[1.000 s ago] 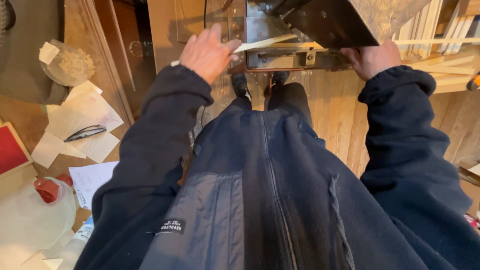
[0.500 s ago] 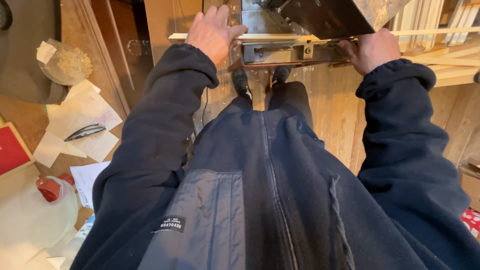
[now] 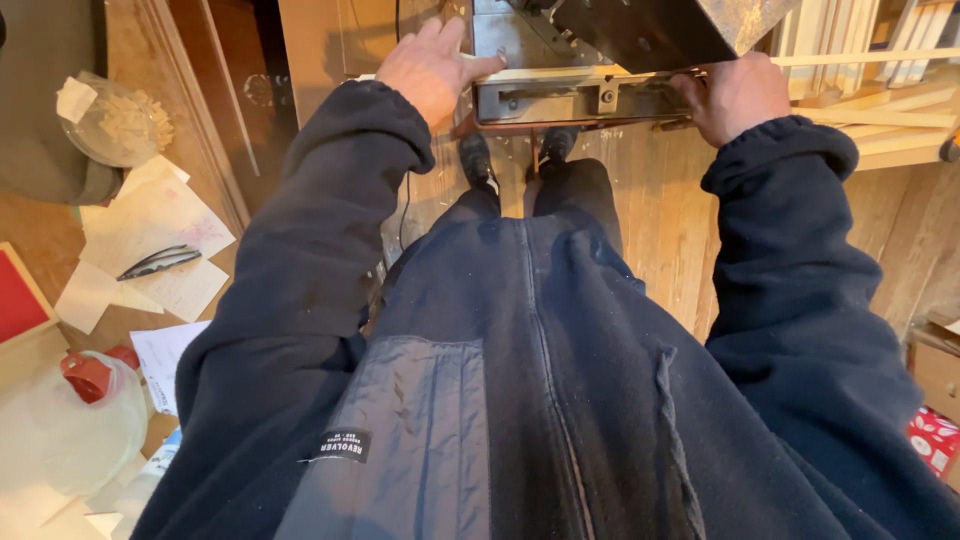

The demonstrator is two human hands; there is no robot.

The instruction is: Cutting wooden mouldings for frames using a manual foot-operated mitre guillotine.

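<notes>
Head view: left hand (image 3: 432, 68) lies flat, fingers spread, pressing the pale thin wooden strip (image 3: 600, 72) onto the grey metal machine table (image 3: 575, 98) at its front edge. Right hand (image 3: 735, 95) grip curled around the strip's right end, steadying it level, I judge.

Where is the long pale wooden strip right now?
In the head view, the pale wooden strip lies across the top of the frame on the metal machine, with the left hand pressing its left part and the right hand at its right.
</notes>
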